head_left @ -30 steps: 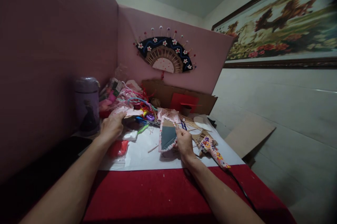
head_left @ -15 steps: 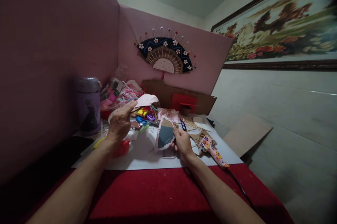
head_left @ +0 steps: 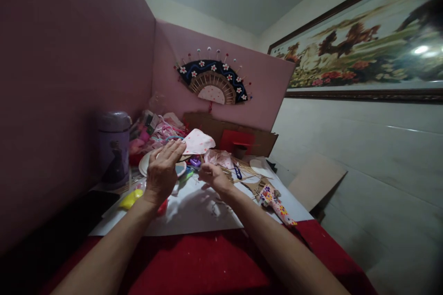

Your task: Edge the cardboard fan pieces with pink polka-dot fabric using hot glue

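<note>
Pinched at the fingertips of my left hand (head_left: 162, 172) is a piece of white cloth (head_left: 199, 141) with pink dots, raised above the clutter. Partly behind that hand shows a blue-grey cardboard piece (head_left: 180, 169) with a pale edge; whether the hand touches it I cannot tell. My right hand (head_left: 215, 177) is just below the cloth, its fingers apart and partly curled, with nothing visible in them. Crumpled dotted wrapping (head_left: 221, 159) lies beyond it. A white round lid-like piece (head_left: 143, 164) sits left of my left hand.
A purple flask (head_left: 113, 147) stands at the left. Yellow clay (head_left: 131, 199), a dark blue packet (head_left: 237, 171) and a flower-patterned strip (head_left: 277, 205) lie on the white sheet (head_left: 194, 221). A decorated fan (head_left: 212, 80) hangs on the pink panel. Cardboard (head_left: 266, 144) leans behind.
My right hand has moved left and released the blue-grey piece, which is now by my left hand. The dotted cloth has shifted slightly and shows more of its face. The view has tilted up.
</note>
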The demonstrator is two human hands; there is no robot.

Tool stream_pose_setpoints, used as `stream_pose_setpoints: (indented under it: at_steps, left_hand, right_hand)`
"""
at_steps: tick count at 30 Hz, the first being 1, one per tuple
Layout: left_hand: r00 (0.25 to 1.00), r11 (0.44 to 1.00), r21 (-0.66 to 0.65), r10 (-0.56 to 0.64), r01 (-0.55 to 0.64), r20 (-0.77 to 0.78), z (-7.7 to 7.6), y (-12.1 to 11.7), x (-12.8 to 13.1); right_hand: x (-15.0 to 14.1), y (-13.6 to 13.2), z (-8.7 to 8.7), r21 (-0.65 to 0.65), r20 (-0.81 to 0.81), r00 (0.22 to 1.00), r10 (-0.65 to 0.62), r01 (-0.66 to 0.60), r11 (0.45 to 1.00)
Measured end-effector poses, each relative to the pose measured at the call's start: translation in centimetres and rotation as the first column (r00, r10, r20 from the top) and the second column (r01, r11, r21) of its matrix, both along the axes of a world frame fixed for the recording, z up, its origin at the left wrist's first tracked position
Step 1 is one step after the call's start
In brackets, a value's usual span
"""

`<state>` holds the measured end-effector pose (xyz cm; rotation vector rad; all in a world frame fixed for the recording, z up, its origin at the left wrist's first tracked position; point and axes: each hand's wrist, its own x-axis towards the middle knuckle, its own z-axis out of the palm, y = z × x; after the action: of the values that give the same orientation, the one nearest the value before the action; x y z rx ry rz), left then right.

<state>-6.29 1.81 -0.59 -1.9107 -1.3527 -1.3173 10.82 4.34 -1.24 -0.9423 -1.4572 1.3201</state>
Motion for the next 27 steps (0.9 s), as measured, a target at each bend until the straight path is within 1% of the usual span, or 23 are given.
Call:
stream_pose_setpoints:
  at_steps: [2,3,4,5,6,8,10,11,12,13,14,15,16,17,18,19,20,22,25,27]
  left_hand:
    - [0.999,0.999,-0.049,-0.015,0.012,-0.049,-0.2,-0.4,0.5]
    - [0.996,0.997,-0.069,-0.037,0.031,-0.085,-0.4,-0.5,1.0]
    - [0.991,0.995,-0.081,-0.068,0.059,-0.113,-0.6,-0.7,1.5]
    - [0.982,0.988,-0.108,-0.123,0.108,-0.144,-0.9,-0.9,2.0]
    - [0.969,0.978,-0.131,-0.183,0.162,-0.166,-1.2,-1.0,2.6]
    - [0.956,0.955,-0.179,-0.263,0.238,-0.132,-1.8,-1.1,3.8]
    - [0.935,0.916,-0.208,-0.353,0.343,-0.013,-2.3,-1.3,4.9]
    - [0.919,0.896,-0.204,-0.378,0.394,0.112,-2.5,-1.4,5.3]
    - [0.884,0.876,-0.200,-0.380,0.438,0.272,-2.5,-1.5,5.6]
    - [0.818,0.846,-0.207,-0.367,0.491,0.442,-2.5,-1.7,5.9]
    - [0.723,0.808,-0.222,-0.322,0.547,0.611,-2.3,-1.9,6.2]
    - [0.598,0.707,-0.250,-0.297,0.662,0.744,-2.2,-2.1,6.4]
    - [0.466,0.579,-0.239,-0.281,0.780,0.839,-2.0,-2.3,6.6]
    - [0.355,0.497,-0.180,-0.284,0.849,0.891,-1.9,-2.5,6.7]
    - [0.274,0.439,-0.125,-0.295,0.890,0.915,-1.8,-2.5,6.8]
    - [0.221,0.399,-0.088,-0.302,0.913,0.927,-1.9,-2.5,6.8]
    - [0.190,0.378,-0.064,-0.306,0.924,0.933,-2.1,-2.4,6.8]
    - [0.164,0.359,-0.055,-0.283,0.932,0.945,-2.7,-2.0,6.7]
    - [0.150,0.368,-0.055,-0.235,0.928,0.960,-3.6,-1.3,6.4]
    - [0.170,0.377,-0.077,-0.218,0.923,0.961,-4.0,-1.0,6.3]
  right_hand:
    - [0.0,-1.1,0.0,0.036,-0.121,0.988,0.099,-0.095,0.995]
    - [0.2,-1.6,0.0,0.049,-0.202,0.971,0.130,-0.123,0.991]
    - [0.5,-1.9,-0.1,0.043,-0.280,0.952,0.128,-0.120,0.992]
    - [0.9,-2.1,-0.3,0.019,-0.348,0.934,0.078,-0.076,0.997]
    - [1.4,-2.2,-0.4,-0.022,-0.394,0.919,0.000,-0.009,1.000]
    - [2.5,-1.9,-0.8,-0.115,-0.426,0.890,-0.160,0.122,0.986]
    - [3.6,-1.4,-1.1,-0.140,-0.459,0.850,-0.260,0.220,0.966]
    - [4.1,-1.1,-1.2,-0.136,-0.484,0.829,-0.280,0.245,0.960]
    - [4.4,-1.0,-1.3,-0.132,-0.505,0.815,-0.285,0.253,0.958]
    - [4.7,-0.9,-1.5,-0.128,-0.518,0.808,-0.279,0.250,0.960]
    - [4.8,-1.0,-1.6,-0.120,-0.521,0.811,-0.267,0.240,0.963]
    - [4.8,-1.1,-1.7,-0.107,-0.511,0.822,-0.252,0.231,0.967]
    - [4.7,-1.3,-1.9,-0.089,-0.491,0.839,-0.236,0.221,0.971]
    - [4.5,-1.5,-2.1,-0.067,-0.462,0.860,-0.217,0.211,0.975]
    - [4.3,-1.7,-2.3,-0.043,-0.425,0.883,-0.201,0.202,0.978]
    - [4.1,-1.9,-2.6,-0.020,-0.384,0.904,-0.188,0.195,0.981]
    - [3.8,-2.0,-2.8,0.001,-0.342,0.921,-0.185,0.197,0.980]
    - [3.6,-2.0,-3.3,0.059,-0.277,0.935,-0.222,0.247,0.967]
    - [3.7,-1.6,-3.5,0.183,-0.251,0.912,-0.324,0.373,0.910]
    - [3.9,-1.3,-3.4,0.238,-0.241,0.906,-0.348,0.403,0.884]
